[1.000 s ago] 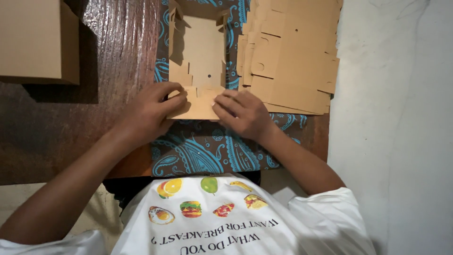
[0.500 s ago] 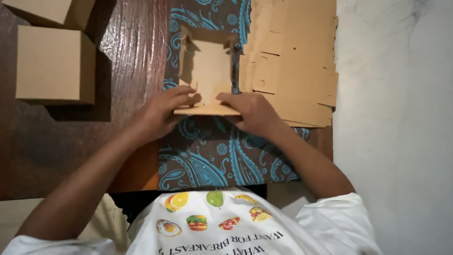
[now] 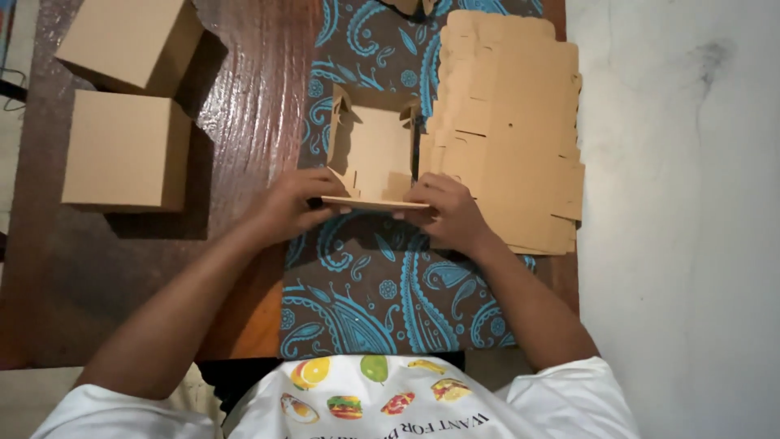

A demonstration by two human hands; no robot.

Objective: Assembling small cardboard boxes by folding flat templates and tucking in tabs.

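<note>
A half-folded brown cardboard box lies on a blue paisley cloth, its side walls raised. My left hand grips the near flap at its left end. My right hand grips the same flap at its right end. The flap stands upright along the box's near edge, between both hands.
A stack of flat cardboard box blanks lies right of the box. Two assembled brown boxes stand on the dark wooden table at the left. A white wall or floor borders the right.
The near flap has been lifted from lying flat to standing upright. Both hands stayed on it, and the view shifted so the two finished boxes at the left show fully.
</note>
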